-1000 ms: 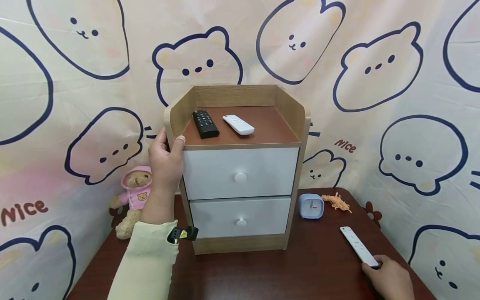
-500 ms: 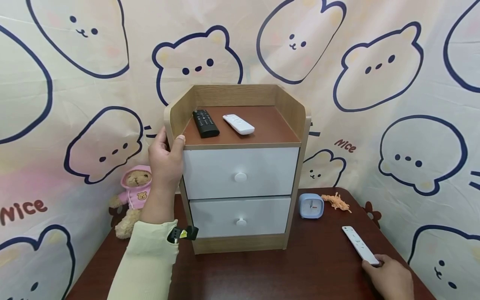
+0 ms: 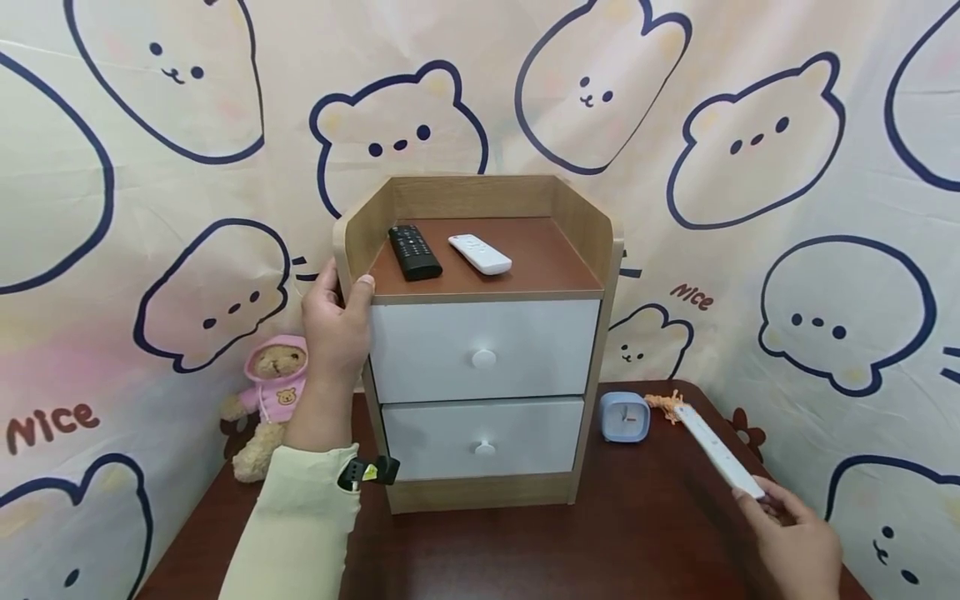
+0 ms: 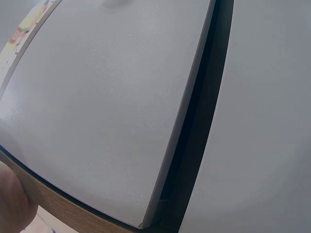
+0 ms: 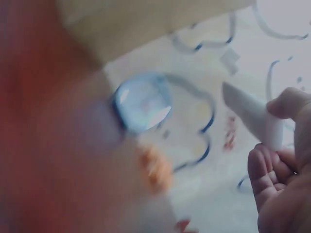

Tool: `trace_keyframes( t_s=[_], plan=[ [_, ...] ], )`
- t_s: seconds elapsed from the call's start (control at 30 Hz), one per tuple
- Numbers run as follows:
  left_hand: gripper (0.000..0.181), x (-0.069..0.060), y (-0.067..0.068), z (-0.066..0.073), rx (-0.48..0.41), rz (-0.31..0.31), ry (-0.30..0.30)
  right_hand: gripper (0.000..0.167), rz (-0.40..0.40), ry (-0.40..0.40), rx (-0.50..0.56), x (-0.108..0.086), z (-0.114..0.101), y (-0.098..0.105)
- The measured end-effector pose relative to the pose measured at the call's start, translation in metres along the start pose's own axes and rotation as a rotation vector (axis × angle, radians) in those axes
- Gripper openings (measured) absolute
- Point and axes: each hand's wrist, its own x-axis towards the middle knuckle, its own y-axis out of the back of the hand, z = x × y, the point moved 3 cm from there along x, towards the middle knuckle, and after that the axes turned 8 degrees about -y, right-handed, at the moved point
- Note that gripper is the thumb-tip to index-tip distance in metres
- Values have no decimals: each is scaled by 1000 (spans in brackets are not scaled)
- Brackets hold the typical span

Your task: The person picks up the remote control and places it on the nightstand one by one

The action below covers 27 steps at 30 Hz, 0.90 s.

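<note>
A small wooden cabinet (image 3: 480,493) with two white drawers stands upright on the table. My left hand (image 3: 335,325) grips the front edge of its left side panel, thumb in front; the fingers beyond the panel are partly hidden. At the right, my right hand (image 3: 798,533) pinches the near end of a long white remote control (image 3: 716,450). The remote is raised off the table and tilted, its far end overlapping an orange figure in the head view. In the right wrist view the remote (image 5: 252,114) sits between thumb and fingers.
On the cabinet's top lie a black remote (image 3: 414,252) and a shorter white remote (image 3: 481,254). A blue square clock (image 3: 625,417) and the orange figure (image 3: 663,405) are right of the cabinet. A teddy bear (image 3: 273,392) in pink sits at the left.
My right hand has lifted the long white remote off the table, raising its far end. The left hand stays on the cabinet. The head view has shifted slightly.
</note>
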Motion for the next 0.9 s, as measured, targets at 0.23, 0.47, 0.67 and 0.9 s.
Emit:
trace_keyframes(
  t_s=[0.23, 0.47, 0.67, 0.9],
  plan=[
    [49, 0, 1, 1, -4, 5, -6, 32, -56, 169, 820, -38, -68, 10],
    [49, -2, -1, 1, -1, 3, 13, 32, -233, 573, 1321, -81, -155, 15],
    [49, -3, 0, 1, 4, 6, 16, 34, -182, 653, 1002, -113, -222, 22],
    [49, -2, -1, 2, 8, -2, 16, 36, 8, 781, 546, -142, -285, 9]
  ],
)
